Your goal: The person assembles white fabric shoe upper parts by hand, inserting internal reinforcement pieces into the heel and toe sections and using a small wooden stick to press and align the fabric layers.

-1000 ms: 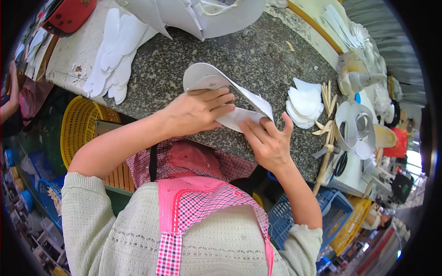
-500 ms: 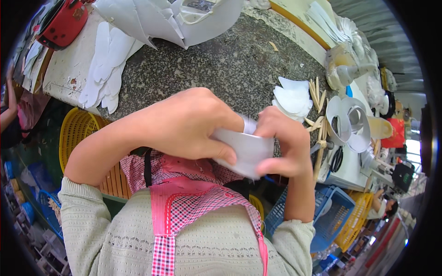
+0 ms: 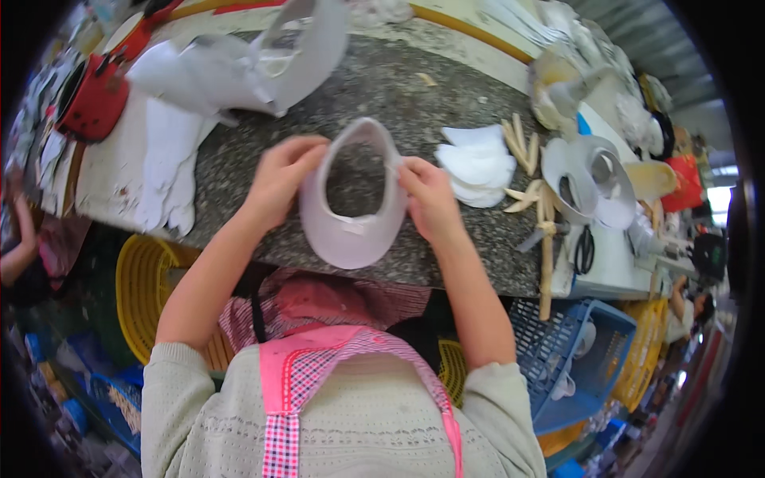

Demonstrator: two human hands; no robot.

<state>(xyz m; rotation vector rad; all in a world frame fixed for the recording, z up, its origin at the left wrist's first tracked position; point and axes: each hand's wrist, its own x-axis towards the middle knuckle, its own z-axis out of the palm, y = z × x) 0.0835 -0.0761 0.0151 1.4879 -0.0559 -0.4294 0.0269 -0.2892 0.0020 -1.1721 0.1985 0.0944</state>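
A white shoe upper (image 3: pixel 349 247), rounded at its near end with an open hole in its middle, is held up over the dark speckled work surface. My left hand (image 3: pixel 281 174) pinches its left edge between thumb and fingers. At the opposite edge my right hand (image 3: pixel 430 195) grips it the same way. A small pale tab (image 3: pixel 352 226) shows at the near rim of the hole. To the right of my right hand lie fanned, curved white pieces (image 3: pixel 476 169). More white uppers (image 3: pixel 307 76), nested in a row, rest at the far left of the surface.
Long white strips (image 3: pixel 169 155) hang over the left edge near a red pot (image 3: pixel 94 97). On the right are wooden sticks (image 3: pixel 544 263), curled white uppers (image 3: pixel 570 179), black scissors (image 3: pixel 585 251) and a plastic jar (image 3: pixel 554 84). Blue (image 3: pixel 586 374) and yellow (image 3: pixel 137 295) baskets stand below. Another person's arm (image 3: pixel 20 243) shows at far left.
My hands have moved apart and farther over the work surface. The upper, folded and bunched between them before, is now spread into an open loop. The view has shifted slightly.
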